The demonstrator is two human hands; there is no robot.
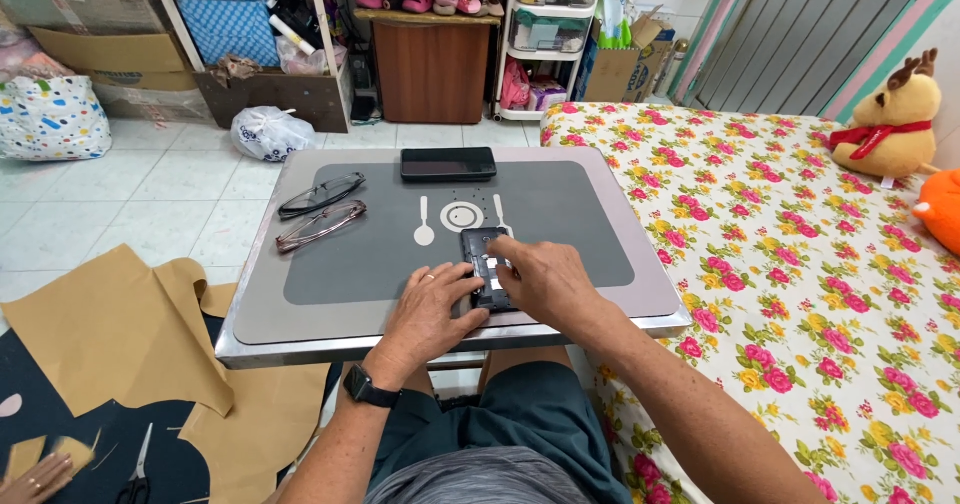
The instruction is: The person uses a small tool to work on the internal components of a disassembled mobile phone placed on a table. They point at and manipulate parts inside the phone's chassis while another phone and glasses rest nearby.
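Two hands meet over a small dark phone (pixel 485 264) lying near the front edge of the tabletop (pixel 300 314): the left hand (pixel 432 309) rests curled against its lower left side, fingers together on it, and the right hand (pixel 540 279) covers its right half, fingertips pressed onto the opened back. The rear cover looks to be off already, with pale inner parts showing, though the fingers hide much of it; nothing removed lies beside it. The tabletop is smooth, grey, with rounded corners and a metal rim. Further off lie two pairs of thin-framed glasses (pixel 320 209), then a flat black glossy phone (pixel 448 164) at the far edge.
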